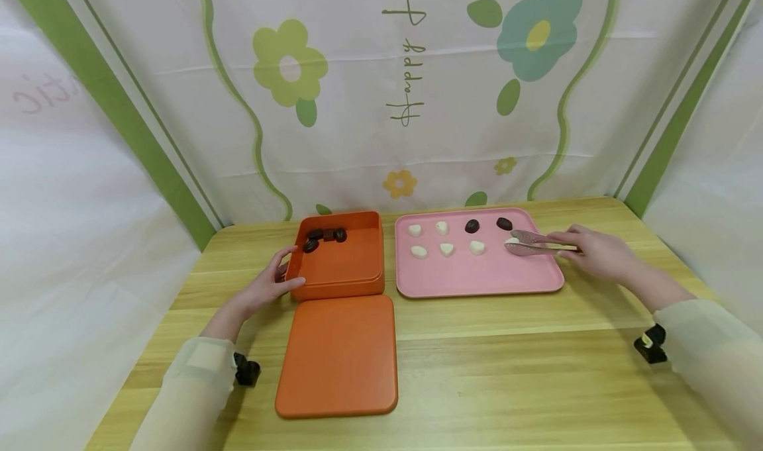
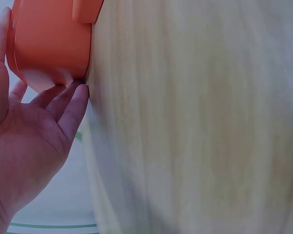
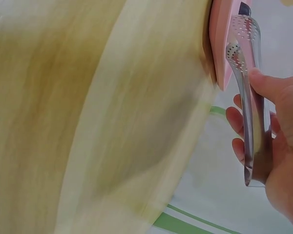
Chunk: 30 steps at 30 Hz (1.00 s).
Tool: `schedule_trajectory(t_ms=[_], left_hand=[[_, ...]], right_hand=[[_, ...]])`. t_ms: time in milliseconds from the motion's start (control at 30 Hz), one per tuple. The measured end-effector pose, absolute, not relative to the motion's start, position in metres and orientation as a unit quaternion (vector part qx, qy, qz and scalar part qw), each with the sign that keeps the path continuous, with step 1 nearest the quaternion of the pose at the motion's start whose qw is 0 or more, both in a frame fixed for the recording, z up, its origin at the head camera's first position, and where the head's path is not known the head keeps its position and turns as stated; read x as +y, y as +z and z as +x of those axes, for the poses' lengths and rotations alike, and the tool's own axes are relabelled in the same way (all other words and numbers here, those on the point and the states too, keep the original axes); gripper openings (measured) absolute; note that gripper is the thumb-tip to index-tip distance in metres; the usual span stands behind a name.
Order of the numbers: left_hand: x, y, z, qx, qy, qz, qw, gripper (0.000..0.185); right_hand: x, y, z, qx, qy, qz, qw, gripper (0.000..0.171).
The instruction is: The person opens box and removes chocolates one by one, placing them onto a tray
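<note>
Orange lid [image 1: 337,355]: lay flat toward the counter's [image 1: 507,371] near edge, just in front of the orange box [image 1: 340,259].

Orange box: open, near the counter's middle, several dark chocolates [image 1: 324,237] gathered in its far left corner. Left hand [image 1: 267,285] rested against the box's left wall, fingers [image 2: 63,105] fairly straight, thumb over the rim, gripping nothing tightly.

Pink tray [image 1: 477,282]: just right of the box, toward the far edge. Carried white chocolates [image 1: 446,248] in two rows and two dark pieces [image 1: 472,226] in the far row.

Tongs [image 1: 536,244]: gripped in the right hand [image 1: 596,252], long axis running right to left across the tray's right edge, tips closing about a white piece [image 1: 511,242] at the near row's right end.

Relation noted: the pieces on the tray lay left of the right hand, along the line of the tongs; the right hand was the nearer to them. The box lay further left, beyond the tray's left edge.
</note>
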<state>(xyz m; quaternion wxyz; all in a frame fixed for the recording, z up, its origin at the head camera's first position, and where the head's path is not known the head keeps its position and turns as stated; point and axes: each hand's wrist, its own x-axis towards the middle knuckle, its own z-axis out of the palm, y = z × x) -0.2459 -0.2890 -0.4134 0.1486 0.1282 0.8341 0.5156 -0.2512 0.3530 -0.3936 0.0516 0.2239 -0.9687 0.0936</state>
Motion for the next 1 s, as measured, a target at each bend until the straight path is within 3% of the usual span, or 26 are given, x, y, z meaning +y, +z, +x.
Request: schedule_trajectory(t_ms=[433, 1000], left_hand=[[-0.29, -0.414, -0.244, 0.835, 0.515, 0.128, 0.146, 0.079], [-0.289, -0.415, -0.246, 0.833, 0.517, 0.129, 0.149, 0.079]], right_hand=[[0.341, -0.373, -0.242, -0.967, 0.126, 0.216, 0.053, 0.041], [0.276, -0.338, -0.246, -0.945, 0.13, 0.294, 0.067, 0.047]])
